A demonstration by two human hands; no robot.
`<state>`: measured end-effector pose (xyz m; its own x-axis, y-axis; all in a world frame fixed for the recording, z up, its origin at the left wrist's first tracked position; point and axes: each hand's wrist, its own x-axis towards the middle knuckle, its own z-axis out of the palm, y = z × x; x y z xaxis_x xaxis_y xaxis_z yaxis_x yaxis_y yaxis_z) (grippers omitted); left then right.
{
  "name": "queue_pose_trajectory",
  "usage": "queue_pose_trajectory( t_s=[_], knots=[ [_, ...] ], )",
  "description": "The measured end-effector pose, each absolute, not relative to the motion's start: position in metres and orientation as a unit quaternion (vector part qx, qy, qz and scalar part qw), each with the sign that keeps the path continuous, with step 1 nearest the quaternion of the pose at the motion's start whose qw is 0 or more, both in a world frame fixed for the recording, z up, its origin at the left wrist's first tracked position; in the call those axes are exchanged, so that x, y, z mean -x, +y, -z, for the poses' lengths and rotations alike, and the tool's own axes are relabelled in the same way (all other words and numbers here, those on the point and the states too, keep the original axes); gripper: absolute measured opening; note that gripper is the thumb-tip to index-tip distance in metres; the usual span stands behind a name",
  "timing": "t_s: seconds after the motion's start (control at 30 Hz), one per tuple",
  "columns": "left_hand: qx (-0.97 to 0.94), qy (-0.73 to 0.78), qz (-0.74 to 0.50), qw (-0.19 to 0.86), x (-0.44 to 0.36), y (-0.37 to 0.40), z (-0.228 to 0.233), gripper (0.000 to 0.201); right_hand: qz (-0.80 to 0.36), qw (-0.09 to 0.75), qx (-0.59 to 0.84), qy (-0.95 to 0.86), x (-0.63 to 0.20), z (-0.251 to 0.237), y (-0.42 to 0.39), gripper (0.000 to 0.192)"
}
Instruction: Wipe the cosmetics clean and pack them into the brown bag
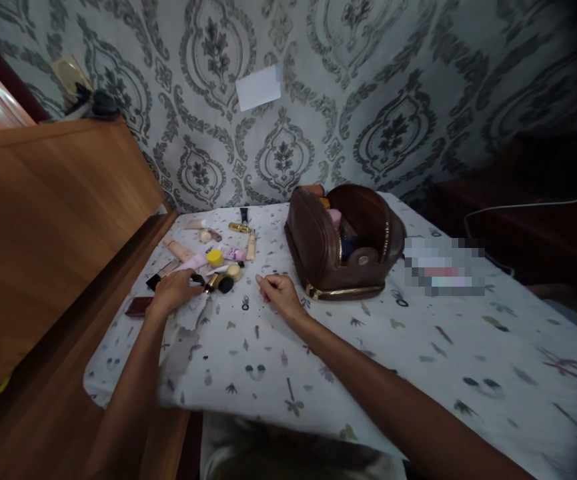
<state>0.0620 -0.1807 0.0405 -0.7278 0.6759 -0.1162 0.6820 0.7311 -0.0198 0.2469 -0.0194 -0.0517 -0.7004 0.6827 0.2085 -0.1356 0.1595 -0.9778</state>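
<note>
Grey-and-white wallpaper (281, 157) with large ornate medallions covers the wall behind a table (278, 360) spread with a white cloth printed with small plants and other little motifs. A sheet of paper (259, 88) is on the wallpaper, and a wooden panel (63, 193) stands along the left side.

Small cosmetics lie loosely grouped on the left part of the table. Among them are a yellow lid (215, 258), a beige tube (251, 247), a gold tube (239, 227) lying on its side, and a bottle with a round black cap (225, 285). A dark red case (139, 307) lies just beside the person's left wrist.

The left hand (172, 291) is palm down at the near edge of this group, fingers bent among the items; whether they grip one cannot be told. The right hand (282, 297) is between the cosmetics and the bag, fingers curled inward, thumb close to the forefinger; anything inside is hidden.

Just beyond it, a brown bag (313, 243) sits upright, its zipped top gaping, with a pink item (335, 217) visible inside.
</note>
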Motion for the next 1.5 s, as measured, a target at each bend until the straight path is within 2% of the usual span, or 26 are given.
queue_pose_trajectory(
  t_s=[0.17,0.43,0.67,0.73,0.8,0.83,0.87,0.97,1.03,1.17,1.33,1.43,1.5],
  knots=[
    [-0.381,0.924,0.015,0.037,-0.065,-0.166,-0.049,0.068,-0.611,0.330,0.202,-0.690,-0.245,0.055,-0.019,0.053],
    [-0.386,0.923,0.008,0.002,-0.058,-0.114,-0.036,0.059,-0.610,0.326,0.201,-0.694,-0.244,0.060,-0.016,0.051],
    [-0.389,0.921,0.005,-0.028,-0.061,-0.113,-0.034,0.046,-0.609,0.330,0.191,-0.695,-0.243,0.061,-0.016,0.047],
    [-0.394,0.917,-0.008,-0.052,-0.070,-0.120,-0.041,0.049,-0.601,0.341,0.191,-0.697,-0.244,0.058,-0.018,0.042],
    [-0.403,0.912,-0.030,-0.076,-0.081,-0.126,-0.050,0.052,-0.585,0.361,0.191,-0.701,-0.247,0.053,-0.022,0.024],
    [-0.412,0.906,-0.050,-0.087,-0.088,-0.129,-0.053,0.052,-0.576,0.372,0.191,-0.703,-0.248,0.051,-0.024,0.013],
    [-0.425,0.898,-0.072,-0.088,-0.095,-0.132,-0.056,0.051,-0.567,0.380,0.187,-0.706,-0.249,0.049,-0.026,0.015],
    [-0.492,0.859,-0.136,-0.041,-0.120,-0.135,-0.056,0.046,-0.543,0.386,0.151,-0.730,-0.253,0.047,-0.032,0.056],
    [-0.541,0.827,-0.155,0.012,-0.136,-0.133,-0.049,0.042,-0.529,0.390,0.125,-0.743,-0.255,0.048,-0.034,0.065],
    [-0.570,0.790,-0.217,0.066,-0.151,-0.130,-0.034,0.035,-0.544,0.383,0.126,-0.736,-0.255,0.050,-0.031,0.047],
    [-0.465,0.738,-0.467,0.144,-0.137,-0.131,-0.030,0.044,-0.570,0.368,0.150,-0.719,-0.252,0.051,-0.029,0.034],
    [-0.388,0.696,-0.589,0.133,-0.130,-0.133,-0.029,0.033,-0.565,0.370,0.162,-0.720,-0.249,0.053,-0.028,0.032],
    [-0.376,0.683,-0.616,0.115,-0.132,-0.132,-0.026,0.030,-0.559,0.375,0.161,-0.721,-0.247,0.055,-0.028,0.030]
  ],
)
